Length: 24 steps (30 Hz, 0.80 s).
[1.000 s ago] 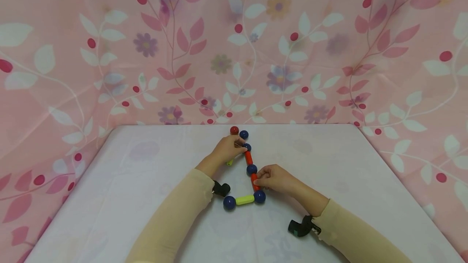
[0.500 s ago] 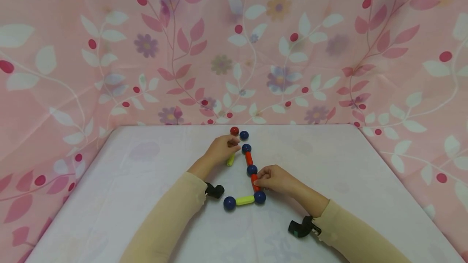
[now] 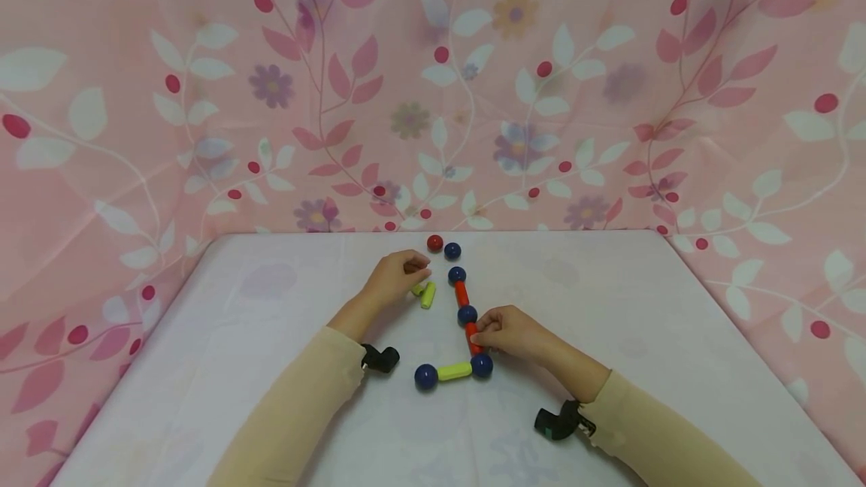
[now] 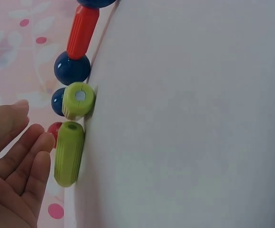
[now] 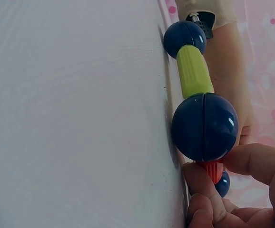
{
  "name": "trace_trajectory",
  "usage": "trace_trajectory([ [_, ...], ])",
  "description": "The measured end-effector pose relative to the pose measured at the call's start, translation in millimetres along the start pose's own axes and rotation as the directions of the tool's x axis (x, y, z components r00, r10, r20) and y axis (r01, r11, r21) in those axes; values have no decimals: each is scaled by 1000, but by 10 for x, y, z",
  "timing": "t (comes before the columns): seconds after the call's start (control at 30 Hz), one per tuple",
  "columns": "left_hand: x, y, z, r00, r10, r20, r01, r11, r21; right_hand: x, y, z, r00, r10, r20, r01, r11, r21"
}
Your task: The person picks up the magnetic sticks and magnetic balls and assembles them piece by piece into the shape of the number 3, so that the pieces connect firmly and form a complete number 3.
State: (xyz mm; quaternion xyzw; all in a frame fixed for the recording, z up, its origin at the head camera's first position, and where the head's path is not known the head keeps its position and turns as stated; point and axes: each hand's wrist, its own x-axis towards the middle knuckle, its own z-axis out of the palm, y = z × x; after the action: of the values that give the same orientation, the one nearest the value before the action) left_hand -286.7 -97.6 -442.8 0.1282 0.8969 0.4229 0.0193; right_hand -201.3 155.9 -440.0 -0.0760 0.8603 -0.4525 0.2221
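My right hand (image 3: 512, 331) pinches the nearer red rod (image 3: 472, 337) between thumb and fingers; the right wrist view shows that grip behind a blue ball (image 5: 205, 127). This rod belongs to a chain of blue balls and rods lying on the table: a farther red rod (image 3: 461, 294) continues it to the far blue ball (image 3: 457, 275), and a yellow-green rod (image 3: 455, 372) joins the two nearest balls. My left hand (image 3: 395, 275) holds nothing, fingers loosely bent, left of the chain. Beside it lie two loose yellow-green rods (image 3: 428, 295), one partly covered by the hand in the head view.
Near the far table edge sit a loose red ball (image 3: 435, 243) and a loose blue ball (image 3: 452, 251). A white cloth covers the table (image 3: 609, 284). Behind it hangs a pink floral curtain (image 3: 473, 96). Each wrist wears a small black camera (image 3: 558, 421).
My left hand has let go of the far blue ball and drawn back to the left, uncovering the loose yellow-green rods. The right hand keeps its pinch on the red rod.
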Motion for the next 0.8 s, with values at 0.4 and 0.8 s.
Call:
trace_trajectory([
  [0.4,-50,-186,-170,1000,10,-3,-10,1000,-13,14,23,9,1000,13,-8,-13,1000,12],
  [0.8,-35,-275,-300,996,-24,82,28,998,-48,-7,2,3,1000,4,5,-4,1000,24],
])
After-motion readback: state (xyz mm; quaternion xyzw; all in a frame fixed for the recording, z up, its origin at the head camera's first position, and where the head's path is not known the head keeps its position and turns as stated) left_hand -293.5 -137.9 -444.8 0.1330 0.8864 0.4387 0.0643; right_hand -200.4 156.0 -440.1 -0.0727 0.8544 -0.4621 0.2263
